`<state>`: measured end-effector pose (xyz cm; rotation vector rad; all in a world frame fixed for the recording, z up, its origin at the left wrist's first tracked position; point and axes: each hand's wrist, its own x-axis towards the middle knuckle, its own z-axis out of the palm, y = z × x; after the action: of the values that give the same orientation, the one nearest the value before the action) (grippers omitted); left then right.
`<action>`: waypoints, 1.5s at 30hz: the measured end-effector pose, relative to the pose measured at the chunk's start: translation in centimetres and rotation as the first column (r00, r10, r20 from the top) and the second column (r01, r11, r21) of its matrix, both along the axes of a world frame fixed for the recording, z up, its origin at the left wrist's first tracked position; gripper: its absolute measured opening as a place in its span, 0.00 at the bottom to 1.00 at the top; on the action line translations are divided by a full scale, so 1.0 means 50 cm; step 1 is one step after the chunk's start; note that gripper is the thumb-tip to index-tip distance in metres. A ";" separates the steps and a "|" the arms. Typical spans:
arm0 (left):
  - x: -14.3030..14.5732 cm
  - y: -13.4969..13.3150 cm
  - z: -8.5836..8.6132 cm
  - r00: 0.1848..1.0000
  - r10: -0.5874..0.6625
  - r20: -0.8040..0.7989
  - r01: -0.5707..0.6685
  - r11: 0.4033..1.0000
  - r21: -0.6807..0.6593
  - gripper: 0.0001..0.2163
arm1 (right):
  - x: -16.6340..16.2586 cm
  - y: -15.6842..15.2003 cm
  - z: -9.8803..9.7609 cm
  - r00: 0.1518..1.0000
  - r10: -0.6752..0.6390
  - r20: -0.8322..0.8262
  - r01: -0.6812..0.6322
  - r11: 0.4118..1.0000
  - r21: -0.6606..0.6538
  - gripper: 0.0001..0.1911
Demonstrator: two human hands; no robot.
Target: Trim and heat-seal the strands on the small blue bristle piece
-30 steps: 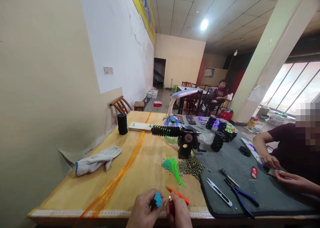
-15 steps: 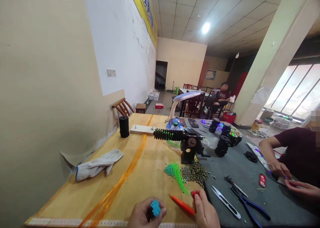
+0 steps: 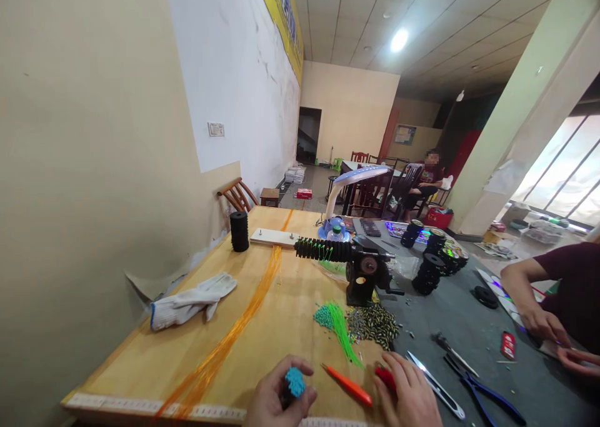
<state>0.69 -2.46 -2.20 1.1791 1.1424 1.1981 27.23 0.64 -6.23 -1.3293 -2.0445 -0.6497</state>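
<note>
My left hand is closed around a small dark piece with a bumpy turquoise end, which points up out of the fingers. My right hand rests low over the table with its fingers on a small red object; most of that object is covered, so its kind is unclear. Between the hands lies an orange pointed tool. Beyond it are a bunch of bright green strands, a heap of turquoise beads and a pile of dark, gold-marked bits.
A black winding device with a ribbed roll stands behind the piles. Orange strands and a white glove lie left. Snips and blue-handled pliers lie right. A co-worker's hands work at far right.
My right hand has moved right and down with the red object, away from the orange tool. My left hand still holds the turquoise-ended piece. The view has shifted slightly.
</note>
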 end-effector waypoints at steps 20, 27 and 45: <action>-0.030 0.012 -0.003 0.983 -0.168 -0.080 0.172 0.984 0.046 0.12 | -0.208 -0.031 0.068 0.892 0.372 -0.255 -0.416 0.898 -0.145 0.09; -0.028 0.007 0.003 0.991 -0.074 -0.107 0.080 0.996 0.050 0.09 | -0.204 -0.037 0.064 0.899 0.330 -0.289 -0.403 0.882 -0.244 0.07; -0.025 -0.001 -0.007 0.974 -0.049 -0.220 0.076 0.990 0.116 0.07 | -0.213 -0.046 0.077 0.895 0.349 -0.278 -0.423 0.861 -0.281 0.07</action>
<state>-0.55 -2.49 -2.53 1.4590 1.1949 1.1253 16.58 -1.67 -2.39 -1.0508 -2.2099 0.0309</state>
